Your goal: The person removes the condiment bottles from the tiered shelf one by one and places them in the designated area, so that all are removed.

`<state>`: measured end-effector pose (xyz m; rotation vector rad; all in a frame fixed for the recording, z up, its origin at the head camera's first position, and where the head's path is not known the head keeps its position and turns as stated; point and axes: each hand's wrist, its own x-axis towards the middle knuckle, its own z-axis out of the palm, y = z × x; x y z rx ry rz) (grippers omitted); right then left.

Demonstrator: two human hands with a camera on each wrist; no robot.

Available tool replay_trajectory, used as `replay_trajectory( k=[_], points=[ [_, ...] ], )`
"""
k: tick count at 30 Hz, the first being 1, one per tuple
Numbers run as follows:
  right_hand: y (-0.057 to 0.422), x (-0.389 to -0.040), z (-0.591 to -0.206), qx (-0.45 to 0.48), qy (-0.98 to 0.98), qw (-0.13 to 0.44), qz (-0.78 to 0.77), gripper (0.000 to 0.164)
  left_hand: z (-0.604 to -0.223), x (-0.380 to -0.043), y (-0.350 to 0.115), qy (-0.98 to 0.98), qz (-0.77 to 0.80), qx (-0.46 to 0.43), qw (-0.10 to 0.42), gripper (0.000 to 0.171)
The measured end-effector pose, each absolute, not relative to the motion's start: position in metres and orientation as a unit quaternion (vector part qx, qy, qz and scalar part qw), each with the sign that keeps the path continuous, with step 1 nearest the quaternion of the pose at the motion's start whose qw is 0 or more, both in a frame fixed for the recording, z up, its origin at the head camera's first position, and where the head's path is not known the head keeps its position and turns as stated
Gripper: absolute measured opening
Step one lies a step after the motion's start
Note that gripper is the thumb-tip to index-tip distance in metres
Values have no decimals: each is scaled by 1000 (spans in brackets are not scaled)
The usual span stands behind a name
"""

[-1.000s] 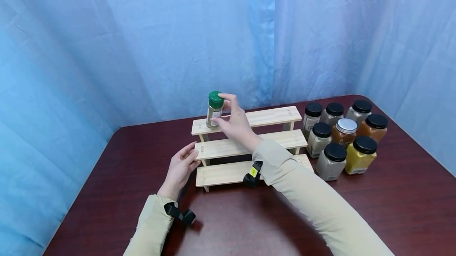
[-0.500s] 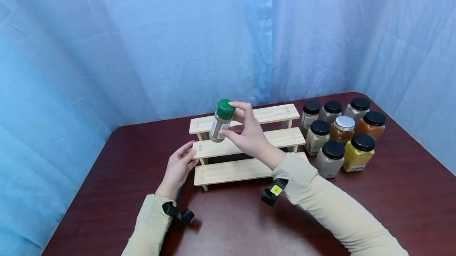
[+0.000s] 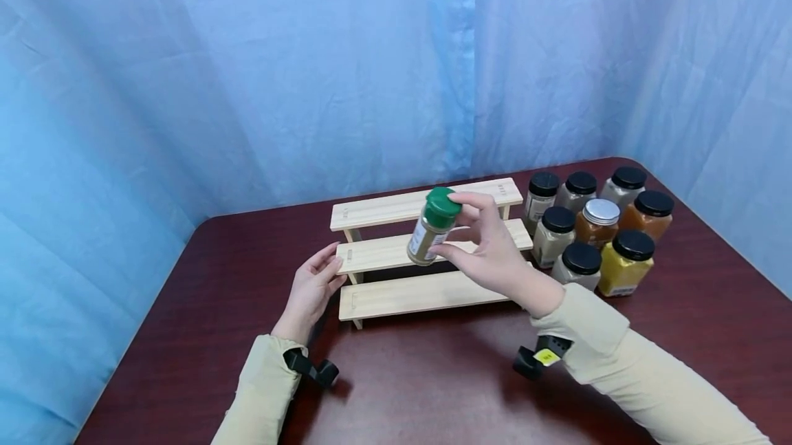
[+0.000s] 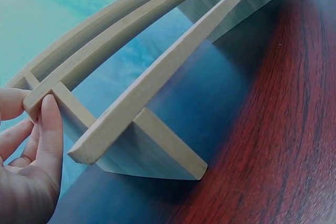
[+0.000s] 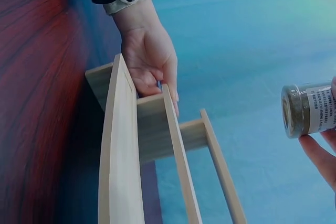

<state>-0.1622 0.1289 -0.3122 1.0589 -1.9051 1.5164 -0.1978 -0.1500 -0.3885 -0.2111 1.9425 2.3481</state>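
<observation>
A three-tier wooden rack stands on the dark red table. My left hand grips the left end of its middle shelf, thumb and fingers on opposite faces of the board, as the left wrist view shows on the rack's end. Above the middle shelf, my right hand holds a glass spice jar with a green cap and a white label. The jar leans slightly, its base to the left and apart from the shelf. In the right wrist view, only the lower part of the jar shows, with fingertips around it.
Several jars crowd the table right of the rack: a black-capped round jar, a silver-lidded brown jar, a yellow jar and an orange jar among them. A blue curtain hangs behind the table.
The green-capped jar has come off the top shelf's left end, held in my right hand, and has moved right and toward me. My left hand keeps its place on the rack.
</observation>
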Motion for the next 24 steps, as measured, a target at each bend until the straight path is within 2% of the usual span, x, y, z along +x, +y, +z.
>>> replay_trajectory(
  k=[6,14,20,24],
  points=[
    [160,-155,-314,407,-690,254,542,74,-389,-197,-151,632,770,-73,44,46],
    [190,-144,-319,383,-736,256,496,74,-390,-196,-151,628,773,-76,46,46],
    [214,-137,-321,365,-753,269,477,67,-391,-195,-150,632,770,-79,48,45],
    [236,-134,-319,350,-765,285,460,74,-389,-196,-148,633,769,-71,47,45]
  ],
)
